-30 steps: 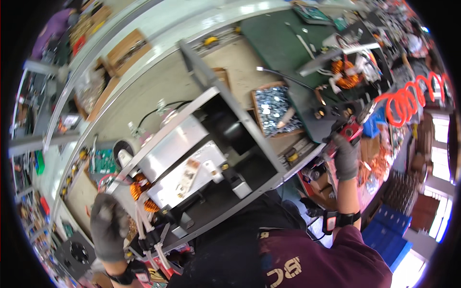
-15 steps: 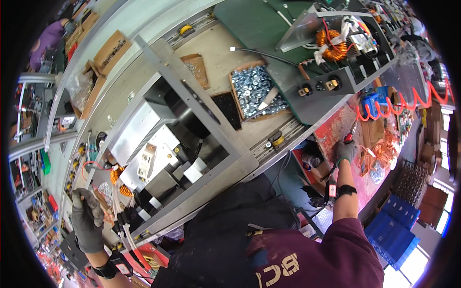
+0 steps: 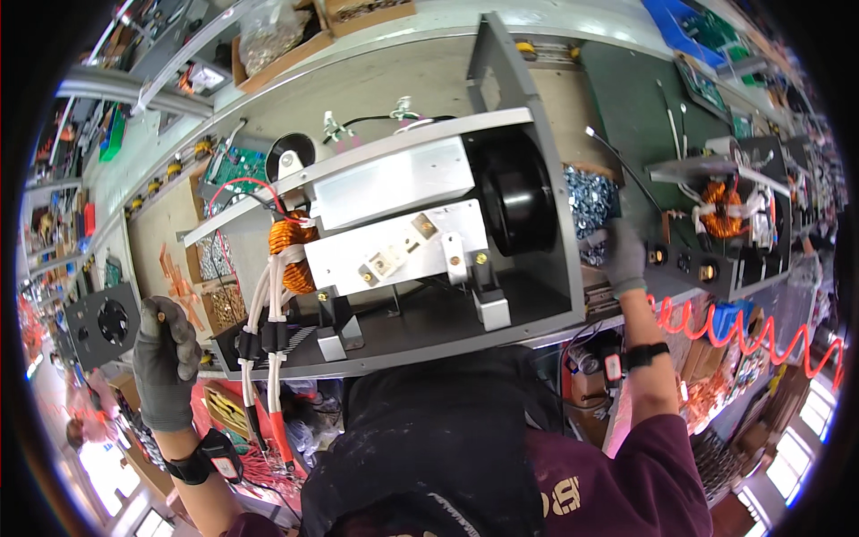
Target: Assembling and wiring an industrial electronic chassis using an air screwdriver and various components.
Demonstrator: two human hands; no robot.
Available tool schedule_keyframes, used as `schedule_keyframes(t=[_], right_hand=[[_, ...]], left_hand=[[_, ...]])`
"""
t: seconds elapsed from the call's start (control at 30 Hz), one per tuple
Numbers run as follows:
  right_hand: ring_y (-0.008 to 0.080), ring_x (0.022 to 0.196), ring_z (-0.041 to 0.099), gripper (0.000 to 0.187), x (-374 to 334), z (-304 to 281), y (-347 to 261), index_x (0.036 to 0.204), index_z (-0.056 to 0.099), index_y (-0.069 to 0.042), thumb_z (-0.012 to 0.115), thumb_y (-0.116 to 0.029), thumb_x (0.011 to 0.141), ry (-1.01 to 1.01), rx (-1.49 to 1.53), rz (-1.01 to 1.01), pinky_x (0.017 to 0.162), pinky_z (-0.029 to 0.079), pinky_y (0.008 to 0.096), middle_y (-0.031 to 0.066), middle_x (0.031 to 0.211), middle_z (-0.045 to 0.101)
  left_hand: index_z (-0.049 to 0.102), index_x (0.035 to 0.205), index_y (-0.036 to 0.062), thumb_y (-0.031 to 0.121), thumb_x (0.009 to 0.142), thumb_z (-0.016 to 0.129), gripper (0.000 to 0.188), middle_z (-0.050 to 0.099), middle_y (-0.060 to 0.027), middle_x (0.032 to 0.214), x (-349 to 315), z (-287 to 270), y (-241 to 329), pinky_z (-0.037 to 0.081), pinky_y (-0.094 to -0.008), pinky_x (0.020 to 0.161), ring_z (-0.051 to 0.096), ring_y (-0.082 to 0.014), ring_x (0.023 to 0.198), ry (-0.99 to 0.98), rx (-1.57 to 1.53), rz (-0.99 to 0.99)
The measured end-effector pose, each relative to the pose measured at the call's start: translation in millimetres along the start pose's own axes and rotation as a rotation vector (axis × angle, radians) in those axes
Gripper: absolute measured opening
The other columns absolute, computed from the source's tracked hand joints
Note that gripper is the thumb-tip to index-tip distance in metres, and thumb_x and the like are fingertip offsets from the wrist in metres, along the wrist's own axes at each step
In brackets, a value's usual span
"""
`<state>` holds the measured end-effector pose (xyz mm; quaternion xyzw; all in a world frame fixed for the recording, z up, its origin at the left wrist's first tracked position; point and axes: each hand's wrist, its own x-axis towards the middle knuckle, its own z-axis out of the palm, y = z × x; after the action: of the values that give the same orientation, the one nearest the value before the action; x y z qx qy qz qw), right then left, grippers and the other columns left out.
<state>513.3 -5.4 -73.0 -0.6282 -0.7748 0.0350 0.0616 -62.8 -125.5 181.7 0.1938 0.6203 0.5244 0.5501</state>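
In front of me lies an open dark-grey metal chassis. It holds silver heat-sink blocks, a round black fan housing and an orange copper coil. White cables with red and black ends hang over its near left edge. My left hand, in a grey glove, is curled beside the left end of the chassis, its fingertips together; what they hold is too small to name. My right hand, also gloved, reaches to the box of shiny metal fasteners. Its fingers are blurred and partly hidden.
On the right, a second unit with a coil rests by a green mat. A red coiled hose runs below it. Behind the chassis are cardboard boxes and a green circuit board. A black panel is at far left.
My right hand has left the red tool at the side table and moved to the fastener box. The view has turned, so the chassis lies more level. My left hand stays curled.
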Motion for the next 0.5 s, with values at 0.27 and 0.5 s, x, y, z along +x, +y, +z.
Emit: schedule_keyframes(t=[0.27, 0.5], right_hand=[[0.0406, 0.088, 0.058, 0.019, 29.6, -11.3, 13.1, 0.099, 0.057, -0.005, 0.054, -0.009, 0.081, -0.137, 0.105, 0.035, 0.077, 0.047, 0.0456, 0.0205, 0.095, 0.061], [0.04, 0.091, 0.056, 0.019, 53.1, 25.7, 8.4, 0.1, 0.054, -0.009, 0.051, -0.013, 0.082, -0.11, 0.181, 0.21, 0.076, 0.046, 0.048, 0.0176, 0.097, 0.058]], left_hand=[[0.048, 0.092, 0.0088, 0.032, 0.096, 0.046, 0.024, 0.044, -0.0011, 0.071, 21.9, -27.0, -35.2, 0.033, -0.0167, 0.034, 0.042, -0.0067, 0.05, 0.079, -0.239, -0.115], [0.048, 0.09, 0.0102, 0.036, 0.094, 0.05, 0.026, 0.044, 0.0002, 0.067, 22.4, -33.7, -34.2, 0.031, -0.0164, 0.033, 0.041, -0.0056, 0.047, 0.149, -0.115, -0.042]])
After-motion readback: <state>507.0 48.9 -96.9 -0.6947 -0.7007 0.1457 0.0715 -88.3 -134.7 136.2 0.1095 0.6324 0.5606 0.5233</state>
